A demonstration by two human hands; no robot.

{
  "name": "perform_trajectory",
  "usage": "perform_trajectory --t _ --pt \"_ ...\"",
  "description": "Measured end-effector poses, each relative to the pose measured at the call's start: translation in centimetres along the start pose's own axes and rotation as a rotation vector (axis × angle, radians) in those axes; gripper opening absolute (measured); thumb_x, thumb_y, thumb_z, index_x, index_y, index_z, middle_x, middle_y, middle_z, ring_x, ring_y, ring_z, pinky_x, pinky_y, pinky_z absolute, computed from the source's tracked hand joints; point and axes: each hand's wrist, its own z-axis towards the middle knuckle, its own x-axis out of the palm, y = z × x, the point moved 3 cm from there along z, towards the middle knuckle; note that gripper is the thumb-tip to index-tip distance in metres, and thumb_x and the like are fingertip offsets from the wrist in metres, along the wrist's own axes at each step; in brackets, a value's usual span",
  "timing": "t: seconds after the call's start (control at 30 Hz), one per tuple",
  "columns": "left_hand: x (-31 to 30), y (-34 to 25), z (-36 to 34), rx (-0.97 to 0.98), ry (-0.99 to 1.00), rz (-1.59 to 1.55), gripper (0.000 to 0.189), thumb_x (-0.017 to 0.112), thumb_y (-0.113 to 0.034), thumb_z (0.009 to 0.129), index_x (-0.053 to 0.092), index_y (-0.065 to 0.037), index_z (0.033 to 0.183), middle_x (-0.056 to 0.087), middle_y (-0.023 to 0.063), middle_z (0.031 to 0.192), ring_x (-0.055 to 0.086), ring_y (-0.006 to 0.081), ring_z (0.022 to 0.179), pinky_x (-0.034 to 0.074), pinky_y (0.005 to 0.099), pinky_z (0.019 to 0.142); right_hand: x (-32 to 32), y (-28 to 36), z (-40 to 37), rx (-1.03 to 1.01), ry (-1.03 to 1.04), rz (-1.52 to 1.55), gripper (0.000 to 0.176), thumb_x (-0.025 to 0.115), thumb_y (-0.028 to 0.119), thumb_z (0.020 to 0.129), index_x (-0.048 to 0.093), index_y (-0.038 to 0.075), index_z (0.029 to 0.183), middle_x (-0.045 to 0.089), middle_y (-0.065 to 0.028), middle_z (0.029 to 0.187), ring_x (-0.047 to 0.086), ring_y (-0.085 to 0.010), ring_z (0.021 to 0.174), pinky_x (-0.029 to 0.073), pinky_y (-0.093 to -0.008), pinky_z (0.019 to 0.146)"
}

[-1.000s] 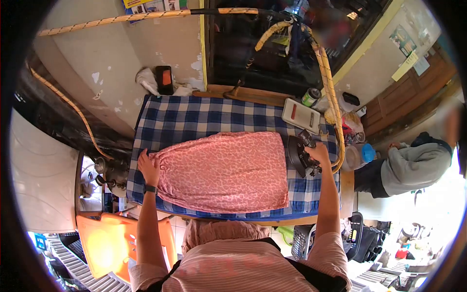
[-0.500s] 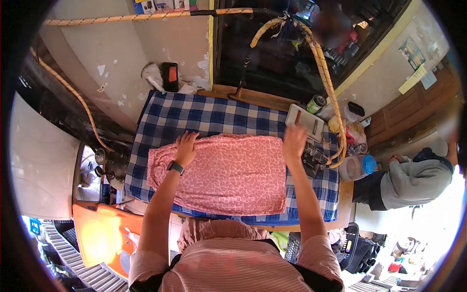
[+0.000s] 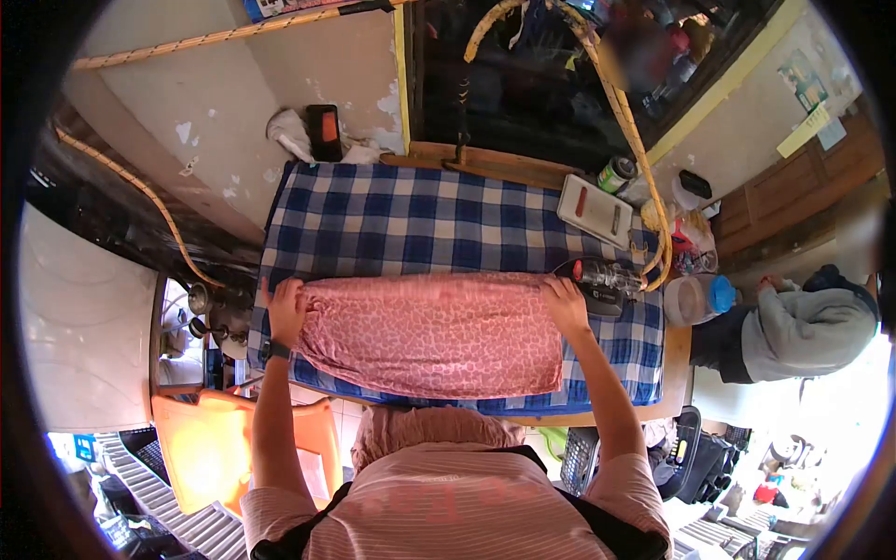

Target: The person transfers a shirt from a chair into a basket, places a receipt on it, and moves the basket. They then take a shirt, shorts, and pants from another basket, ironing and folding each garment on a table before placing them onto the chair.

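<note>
In mid-frame, the pink cloth point(image 3: 429, 341) is held at its top corners by the left hand point(image 3: 287, 313) and right hand point(image 3: 565, 306). The right could be burned if the iron point(image 3: 605, 301) beside it is hot and bumped.

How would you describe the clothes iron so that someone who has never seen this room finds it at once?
Start from the big blue-and-white checked cloth, then the pink patterned fabric lying on it. The clothes iron is at the fabric's right end, beside the right hand. It is dark and bulky, unlike the flat, pale tray behind it.
</note>
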Motion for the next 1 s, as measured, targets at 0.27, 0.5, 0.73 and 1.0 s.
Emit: perform_trajectory --t 0.27,0.5,0.73,1.0 --pt "0.7 1.1 -3.6 -0.014 -0.056 -0.155 0.029 0.055 -0.005 0.081 0.065 -0.016 0.106 0.056 0.0037 0.13 0.043 0.0259 0.13 0.013 0.0545 0.113 -1.2 1.1 -4.3 -0.099 0.106 0.09 0.039 0.062 0.011 0.072 0.064 0.009 0.111 0.058 -0.0051 0.109 0.053 -0.0254 0.104 0.044 -0.0416 0.09" --pt "0.6 -7.8 -3.2 0.131 -0.048 -0.297 0.039 0.055 -0.006 0.08 0.063 -0.019 0.116 0.051 0.0078 0.136 0.038 0.0302 0.133 0.02 0.0539 0.111 -10.8 -8.6 0.6 0.223 0.095 -0.059 0.051 0.069 0.019 0.067 0.063 0.014 0.117 0.063 -0.012 0.106 0.056 -0.033 0.104 0.042 -0.0446 0.092" --pt "3.4 -19.5 -5.4 0.477 0.163 -0.253 0.055 0.055 -0.023 0.089 0.041 -0.019 0.142 0.042 0.0097 0.146 0.035 0.0265 0.137 0.019 0.0533 0.113 -7.4 -14.2 1.6 0.232 0.387 0.213 0.042 0.075 0.03 0.07 0.068 0.008 0.105 0.069 -0.0127 0.08 0.068 -0.0216 0.071 0.054 -0.0342 0.068" --pt "0.7 -11.4 -7.3 0.136 -0.014 -0.362 0.05 0.05 -0.028 0.094 0.042 -0.012 0.141 0.045 0.0139 0.142 0.034 0.0339 0.136 0.015 0.0539 0.114 -7.5 -7.8 4.6 0.92 0.42 0.584 0.023 0.068 0.02 0.08 0.06 0.0 0.076 0.06 -0.0077 0.057 0.059 -0.0156 0.045 0.045 -0.0297 0.041"
